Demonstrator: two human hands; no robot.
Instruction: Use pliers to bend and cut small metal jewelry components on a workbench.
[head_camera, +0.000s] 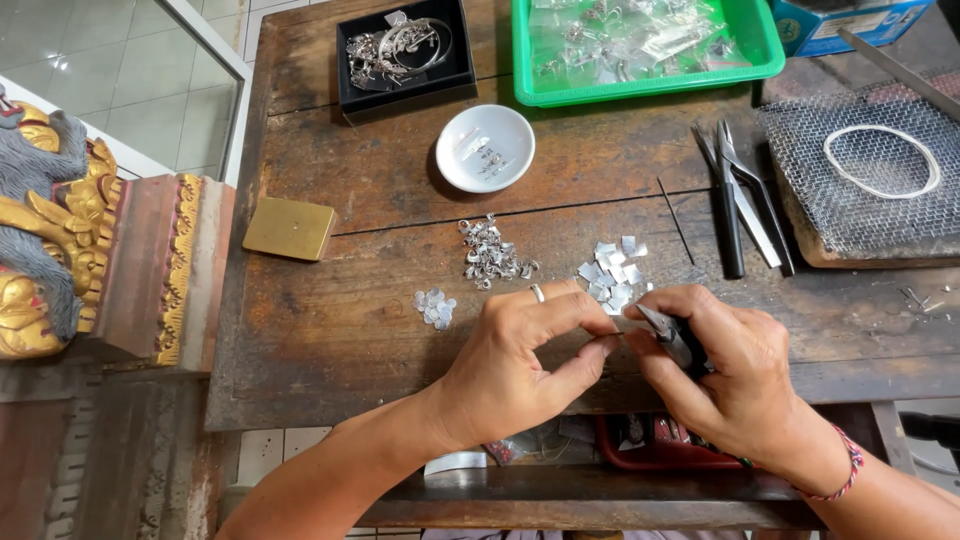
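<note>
The left hand (520, 360) pinches a small silver piece (612, 340) at the front edge of the wooden table (330, 330). The right hand (725, 370) is closed around pliers (668, 335), whose tips meet that piece.

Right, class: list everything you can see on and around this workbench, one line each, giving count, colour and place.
wooden table: one, dark brown, fills the middle
black tray: one, holds silver jewellery, top left
green tray: one, holds bagged pieces, top middle
white dish: one, below the black tray
brass plate: one, golden, left edge
curled silver bits: one pile, centre
flat silver squares: one pile, above the hands
small silver discs: one pile, left of the hands
hand tools: several, dark, right
wire mesh pad: one, grey, far right
white ring: one, on the mesh
carved statue: one, gold and grey, far left
left hand: pinches a silver piece
right hand: grips pliers
</note>
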